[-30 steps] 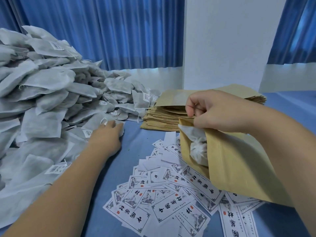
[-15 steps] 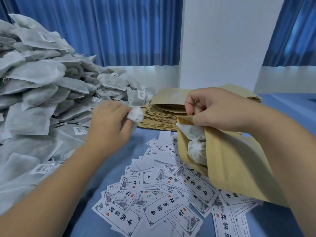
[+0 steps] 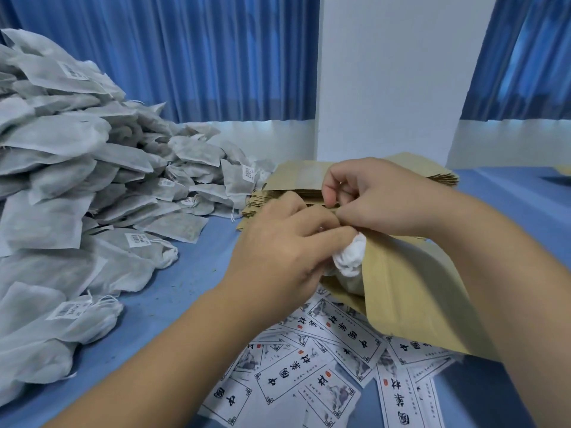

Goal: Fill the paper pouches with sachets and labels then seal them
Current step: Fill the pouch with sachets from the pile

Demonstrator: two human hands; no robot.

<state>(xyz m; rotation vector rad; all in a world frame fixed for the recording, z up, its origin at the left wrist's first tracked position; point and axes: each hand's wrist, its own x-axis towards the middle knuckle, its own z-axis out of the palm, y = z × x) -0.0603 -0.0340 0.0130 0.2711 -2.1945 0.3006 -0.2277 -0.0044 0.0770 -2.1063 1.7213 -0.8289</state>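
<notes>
My right hand [image 3: 380,196] pinches the top edge of a brown paper pouch [image 3: 411,288] and holds its mouth open above the labels. My left hand [image 3: 278,248] grips a white sachet [image 3: 350,256] and presses it into the pouch mouth; only the sachet's crumpled end shows. Printed white labels [image 3: 309,375] with black characters lie scattered on the blue table under both hands. A large heap of grey-white sachets [image 3: 77,186] fills the left side.
A stack of flat brown pouches [image 3: 293,180] lies behind my hands, against a white pillar [image 3: 386,72]. Blue curtains hang at the back. The blue table [image 3: 191,273] shows between the sachet heap and the labels.
My left hand took a sachet from the heap and carried it right to the pouch mouth. My right hand kept holding the pouch open.
</notes>
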